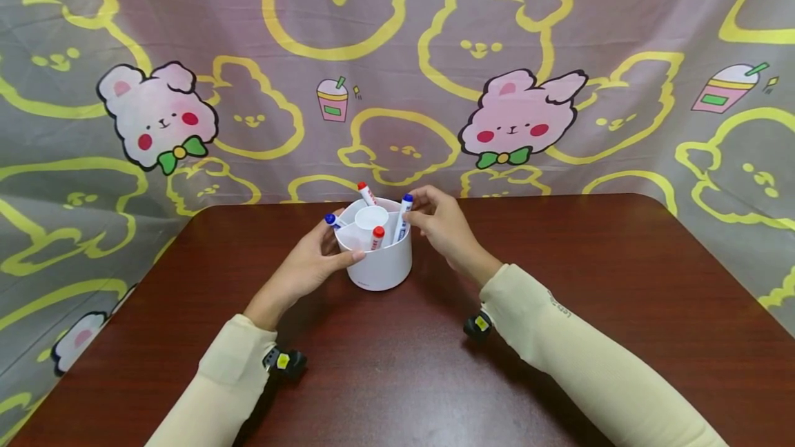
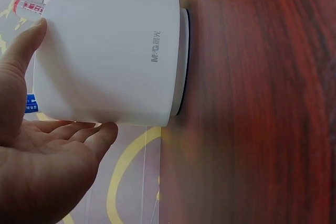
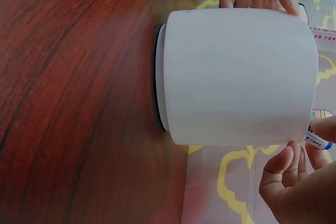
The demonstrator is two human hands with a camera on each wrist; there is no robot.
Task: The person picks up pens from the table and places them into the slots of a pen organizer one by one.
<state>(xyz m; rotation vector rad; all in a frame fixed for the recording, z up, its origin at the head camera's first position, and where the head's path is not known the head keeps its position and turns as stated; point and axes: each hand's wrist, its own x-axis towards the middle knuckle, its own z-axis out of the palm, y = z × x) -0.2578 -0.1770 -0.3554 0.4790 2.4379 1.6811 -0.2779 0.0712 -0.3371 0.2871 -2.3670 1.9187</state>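
A white round pen holder [image 1: 380,271] with compartments stands upright on the table. My left hand [image 1: 297,269] holds it from the left, thumb at the front rim and fingers along the side. At the holder's right rim, my right hand [image 1: 448,227] pinches a blue-capped marker [image 1: 403,219], whose lower end is inside a compartment. A red-capped marker [image 1: 377,238] leans at the front, another red-topped marker [image 1: 366,193] at the back, and a second blue-capped marker [image 1: 333,221] at the left. In the left wrist view, grey lettering marks the holder's wall [image 2: 105,56].
The dark red-brown wooden table [image 1: 385,371] has rounded far corners. Close behind its far edge hangs a grey-pink curtain [image 1: 397,88] printed with yellow outlines and cartoon rabbits. Black camera straps [image 1: 287,362] sit at both wrists.
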